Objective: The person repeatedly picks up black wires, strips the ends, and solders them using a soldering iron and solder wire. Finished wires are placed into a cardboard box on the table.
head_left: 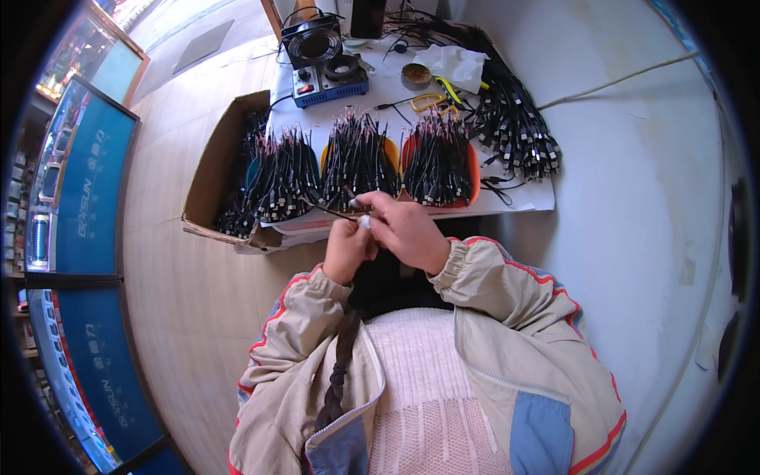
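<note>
My left hand and my right hand meet just in front of the white table's near edge, both pinching one thin black cable whose end runs off to the left. Right behind my hands lie three bundles of short black cables: a left bundle, a middle bundle on a yellow tray, and a right bundle on an orange tray.
A big heap of black cables lies at the table's right. Farther back stand a blue soldering station, a small black fan, yellow scissors, a round tin and a white cloth. A cardboard box with cables sits left of the table.
</note>
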Tool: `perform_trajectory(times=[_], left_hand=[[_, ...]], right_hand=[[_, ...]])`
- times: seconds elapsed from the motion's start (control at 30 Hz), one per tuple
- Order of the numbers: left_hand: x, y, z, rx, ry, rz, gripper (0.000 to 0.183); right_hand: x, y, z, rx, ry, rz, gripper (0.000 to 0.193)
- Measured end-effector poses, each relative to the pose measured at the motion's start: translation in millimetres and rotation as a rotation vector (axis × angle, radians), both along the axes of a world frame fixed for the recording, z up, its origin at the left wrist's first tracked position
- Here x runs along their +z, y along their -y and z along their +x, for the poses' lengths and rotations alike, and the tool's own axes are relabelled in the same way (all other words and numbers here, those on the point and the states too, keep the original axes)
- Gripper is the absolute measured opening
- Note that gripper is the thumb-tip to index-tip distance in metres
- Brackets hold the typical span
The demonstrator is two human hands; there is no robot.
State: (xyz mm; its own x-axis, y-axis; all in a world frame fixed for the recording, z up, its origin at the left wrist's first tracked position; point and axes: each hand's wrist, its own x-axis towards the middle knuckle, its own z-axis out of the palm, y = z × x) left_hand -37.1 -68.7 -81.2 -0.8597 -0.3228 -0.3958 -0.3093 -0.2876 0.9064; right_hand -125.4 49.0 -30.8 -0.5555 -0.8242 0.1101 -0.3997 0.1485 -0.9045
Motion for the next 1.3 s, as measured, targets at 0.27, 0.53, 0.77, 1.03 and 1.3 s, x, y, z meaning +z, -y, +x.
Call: perform_trajectory(times=[0.27,0.53,0.77,1.03,1.3], left_hand=[[53.7,14.1,24.2,-0.236,-0.086,-0.672,0.019],[71.7,121.5,-21.6,0.122,-0.058,-1.367,0.025],[44.6,139.3,-68.8,0.021,0.279,-1.614,0.03],[62.9,151.5,-60.5,0.173,0.069,-1.394,0.023],[113.1,107.6,-28.4,0.178,-0.431,-0.33,0.013]], right_hand=[[22.7,24.9,-19.6,-0.108,-0.044,-0.001,0.022],[10.4,61.7,-87.3,-0.209,0.225,0.152,0.033],[4.9,38.8,-73.1,-0.243,0.3,0.012,0.058],[4.9,26.7,-64.7,-0.195,0.37,-0.109,0.038],[20.1,6.8,-42.5,-0.093,0.552,-0.289,0.023]])
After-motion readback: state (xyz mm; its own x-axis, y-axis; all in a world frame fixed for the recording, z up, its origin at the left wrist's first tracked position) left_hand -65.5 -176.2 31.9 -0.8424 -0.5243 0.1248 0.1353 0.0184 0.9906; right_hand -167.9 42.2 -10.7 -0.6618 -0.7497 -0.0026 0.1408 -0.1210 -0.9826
